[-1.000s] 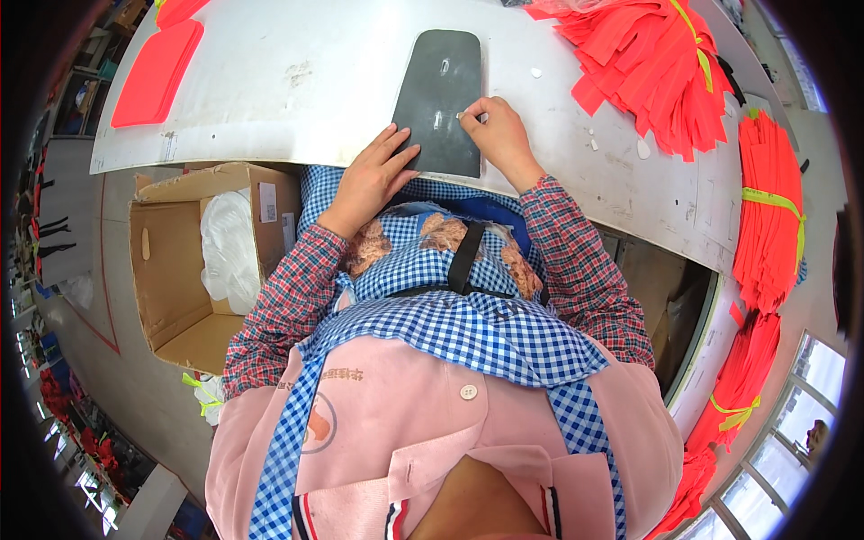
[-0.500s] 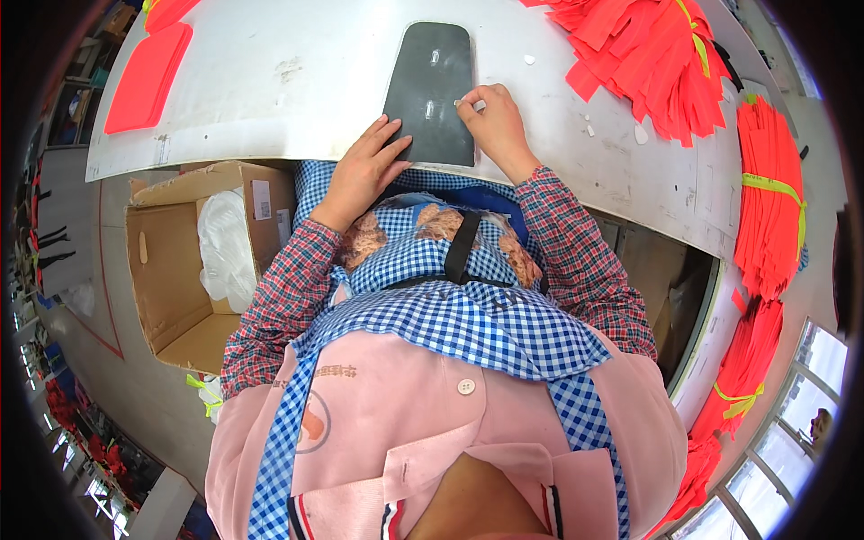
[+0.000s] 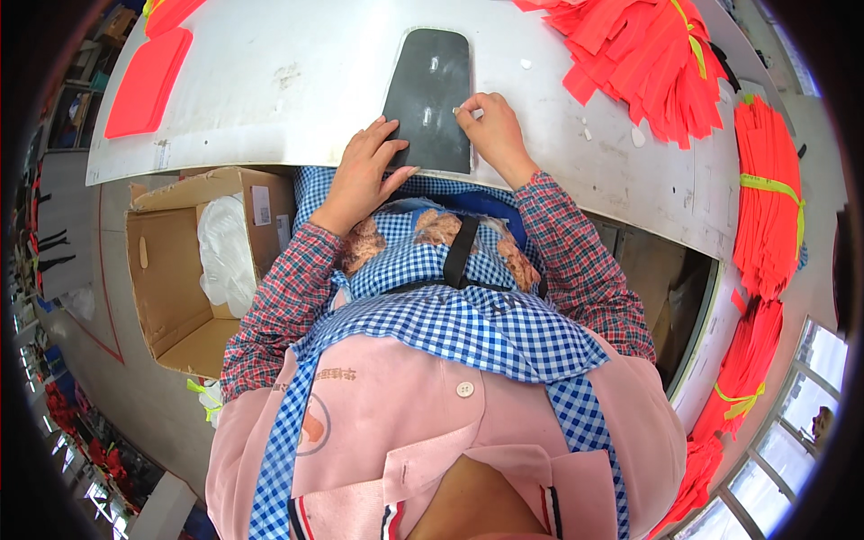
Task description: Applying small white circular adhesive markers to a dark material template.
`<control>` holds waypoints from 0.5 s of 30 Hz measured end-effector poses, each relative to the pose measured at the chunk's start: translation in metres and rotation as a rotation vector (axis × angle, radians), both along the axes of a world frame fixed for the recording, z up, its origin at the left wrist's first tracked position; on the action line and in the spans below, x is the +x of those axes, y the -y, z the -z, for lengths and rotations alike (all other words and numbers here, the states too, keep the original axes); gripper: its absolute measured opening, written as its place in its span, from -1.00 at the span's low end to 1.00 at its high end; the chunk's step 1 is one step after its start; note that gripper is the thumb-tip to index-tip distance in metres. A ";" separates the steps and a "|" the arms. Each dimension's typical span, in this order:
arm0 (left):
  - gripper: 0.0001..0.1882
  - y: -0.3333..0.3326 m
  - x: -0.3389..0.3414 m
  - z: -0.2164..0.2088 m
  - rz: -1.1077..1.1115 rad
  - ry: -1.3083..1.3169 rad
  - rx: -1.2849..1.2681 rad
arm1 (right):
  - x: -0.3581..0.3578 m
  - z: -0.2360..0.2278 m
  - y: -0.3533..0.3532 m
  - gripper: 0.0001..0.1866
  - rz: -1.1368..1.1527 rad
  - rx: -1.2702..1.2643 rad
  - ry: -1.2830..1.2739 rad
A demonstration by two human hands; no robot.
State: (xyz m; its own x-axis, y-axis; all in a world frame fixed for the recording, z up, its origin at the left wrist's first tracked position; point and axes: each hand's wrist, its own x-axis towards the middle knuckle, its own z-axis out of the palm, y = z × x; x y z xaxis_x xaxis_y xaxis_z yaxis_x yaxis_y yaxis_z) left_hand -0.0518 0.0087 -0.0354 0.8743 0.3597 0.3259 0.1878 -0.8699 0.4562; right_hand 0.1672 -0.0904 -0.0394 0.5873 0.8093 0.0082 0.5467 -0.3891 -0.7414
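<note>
A dark grey-black tapered template point(image 3: 430, 99) with rounded far corners lies flat on the white tabletop in front of me. It has two small slots along its middle. My left hand point(image 3: 360, 166) rests at its near left edge, fingers stretched and apart, fingertips pressing on it. At its right edge my right hand point(image 3: 495, 135) is closed in a pinch around a small white piece of chalk point(image 3: 477, 113), mostly covered by the fingers. What lies under the template cannot be seen.
White chips point(image 3: 638, 137) lie right of my right hand. Bundled red-orange strips point(image 3: 643, 67) fill the far right, with more bundles point(image 3: 769, 193) beyond the table edge. A red stack point(image 3: 148, 85) is far left. An open cardboard box point(image 3: 171, 306) holding a clear bag stands below left.
The picture has shifted a little, so the template and table sit slightly lower. My left thumb has spread a bit. My right hand keeps its pinch at the template's right edge.
</note>
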 end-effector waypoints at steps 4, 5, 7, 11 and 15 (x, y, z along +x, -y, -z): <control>-0.62 0.000 0.005 0.001 -0.032 -0.015 0.010 | 0.000 0.000 0.001 -0.79 0.005 0.024 -0.015; -0.62 0.000 0.006 0.001 -0.034 -0.013 0.011 | 0.000 0.001 0.001 -0.79 0.003 0.030 -0.021; -0.60 0.001 0.006 0.001 -0.041 -0.034 -0.015 | 0.000 0.002 0.001 -0.79 0.003 0.035 -0.013; -0.58 0.001 0.006 0.002 -0.042 -0.024 0.004 | -0.002 -0.001 0.001 -0.80 0.012 0.030 0.004; -0.53 0.002 0.006 0.001 -0.044 -0.024 0.035 | -0.002 -0.001 0.000 -0.80 0.025 0.040 0.009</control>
State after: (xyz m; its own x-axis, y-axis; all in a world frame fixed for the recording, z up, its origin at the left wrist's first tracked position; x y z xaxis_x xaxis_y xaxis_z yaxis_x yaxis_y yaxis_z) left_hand -0.0459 0.0071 -0.0366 0.8657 0.3865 0.3182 0.2365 -0.8759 0.4205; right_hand 0.1649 -0.0907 -0.0388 0.6074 0.7931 0.0454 0.5434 -0.3731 -0.7520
